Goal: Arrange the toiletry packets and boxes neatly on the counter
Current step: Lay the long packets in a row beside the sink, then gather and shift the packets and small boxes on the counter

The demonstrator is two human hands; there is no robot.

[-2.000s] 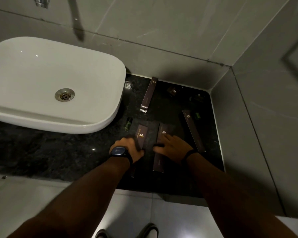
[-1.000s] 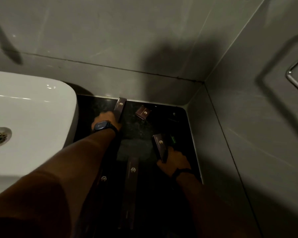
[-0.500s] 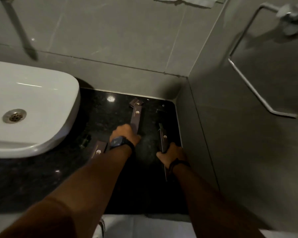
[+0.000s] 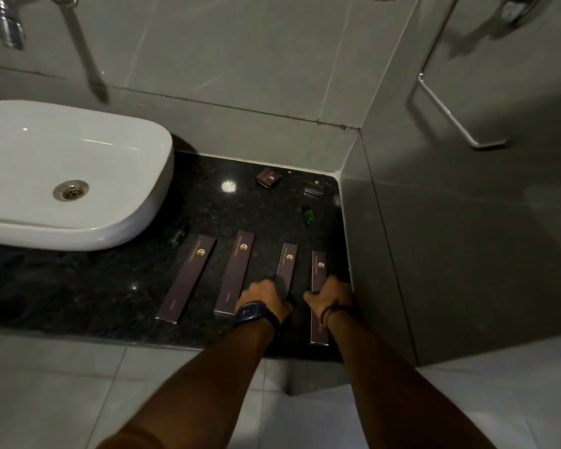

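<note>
Four long dark packets lie fanned on the black table (image 4: 94, 293). Left hand (image 4: 266, 298) grips the third packet (image 4: 286, 264); right hand (image 4: 332, 294) clamps the fourth packet (image 4: 319, 270). Recommend sliding both parallel, evenly spaced. Gold emblems visible; lettering unreadable. Two small boxes (image 4: 268, 178) lie beyond.

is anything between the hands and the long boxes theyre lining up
No. The left hand already rests on the third long box and the right hand on the fourth long box by the wall; nothing visible stands between them.
</note>
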